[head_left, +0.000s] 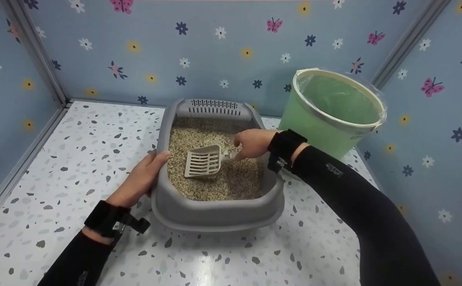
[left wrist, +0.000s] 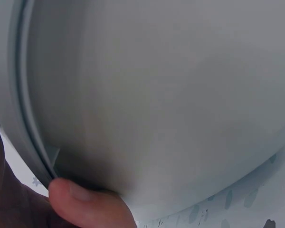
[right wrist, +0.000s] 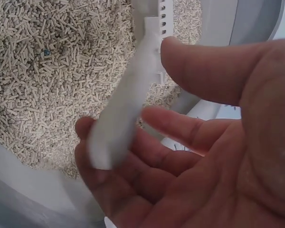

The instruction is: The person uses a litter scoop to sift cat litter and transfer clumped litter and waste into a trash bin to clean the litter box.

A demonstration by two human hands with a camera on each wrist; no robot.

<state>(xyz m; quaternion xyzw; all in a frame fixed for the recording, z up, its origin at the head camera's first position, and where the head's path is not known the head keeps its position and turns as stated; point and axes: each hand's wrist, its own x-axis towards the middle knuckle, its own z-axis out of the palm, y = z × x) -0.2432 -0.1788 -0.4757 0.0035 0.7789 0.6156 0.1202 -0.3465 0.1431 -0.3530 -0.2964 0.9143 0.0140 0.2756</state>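
Note:
A grey litter box full of pellet litter stands on the speckled surface. My left hand grips its left rim, thumb over the edge and fingers below on the outside; the left wrist view shows a fingertip and the box's smooth grey wall. Over the litter, my right hand holds a pale slotted litter scoop by its handle. In the right wrist view the scoop handle lies across the fingers, with the thumb against its upper part. The scoop's slotted head points left in the head view.
A green bucket with a cream rim and a clear liner bag stands behind and to the right of the box. Flower-patterned panels enclose the back and both sides. A small blue bit lies among the pellets.

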